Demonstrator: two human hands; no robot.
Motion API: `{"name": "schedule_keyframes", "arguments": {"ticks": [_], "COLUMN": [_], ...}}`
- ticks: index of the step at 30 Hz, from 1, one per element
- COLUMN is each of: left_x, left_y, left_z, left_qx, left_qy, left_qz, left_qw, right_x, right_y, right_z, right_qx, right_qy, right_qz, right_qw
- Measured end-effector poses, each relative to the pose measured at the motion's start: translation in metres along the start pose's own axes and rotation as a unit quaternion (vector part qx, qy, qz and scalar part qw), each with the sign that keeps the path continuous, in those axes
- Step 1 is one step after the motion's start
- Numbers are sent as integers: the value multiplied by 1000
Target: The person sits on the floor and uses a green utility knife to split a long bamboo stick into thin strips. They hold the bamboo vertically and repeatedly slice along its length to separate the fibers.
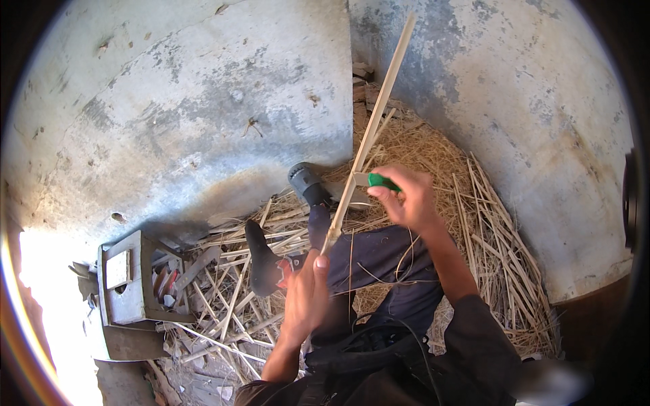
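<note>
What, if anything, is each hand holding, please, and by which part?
The left hand holds a long pale strip by its near end; the right hand a knife by its green handle.

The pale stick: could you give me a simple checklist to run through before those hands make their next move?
1. Left hand holding the lower end of the pale stick: ok.
2. Right hand gripping the green-handled knife: ok.
3. Left hand apart from the blade: ok; the blade is further up the stick.
4. Blade sharp enough: cannot tell from this view.
5. Loose sticks cleared away: not ok; they lie on both sides of the legs.
</note>
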State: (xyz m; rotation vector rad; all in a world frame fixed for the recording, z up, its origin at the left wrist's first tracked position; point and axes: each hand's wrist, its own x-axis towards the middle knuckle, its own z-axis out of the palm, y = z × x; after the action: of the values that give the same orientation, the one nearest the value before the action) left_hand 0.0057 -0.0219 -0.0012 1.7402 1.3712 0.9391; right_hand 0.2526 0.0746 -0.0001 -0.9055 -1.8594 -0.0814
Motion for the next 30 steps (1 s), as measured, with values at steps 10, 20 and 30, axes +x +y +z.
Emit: {"name": "schedule_keyframes", "arguments": {"ticks": [10,20,30], "left_x": [-4,10,6], "left_y": [-26,-25,-5], "left_z": [-4,-6,2], "left_qx": [-157,-106,-20], "left_qy": [-47,-29,9], "left_qz": [-32,4,52], "left_qw": [986,994,998], "right_x": [4,6,2], "right_y": [-7,-20,-8], "right_z": [-1,0,3], "right_qx": [64,33,68], "right_qy": [-58,-132,-24], "right_qz": [38,12,11], "right_qw": [996,991,997]}}
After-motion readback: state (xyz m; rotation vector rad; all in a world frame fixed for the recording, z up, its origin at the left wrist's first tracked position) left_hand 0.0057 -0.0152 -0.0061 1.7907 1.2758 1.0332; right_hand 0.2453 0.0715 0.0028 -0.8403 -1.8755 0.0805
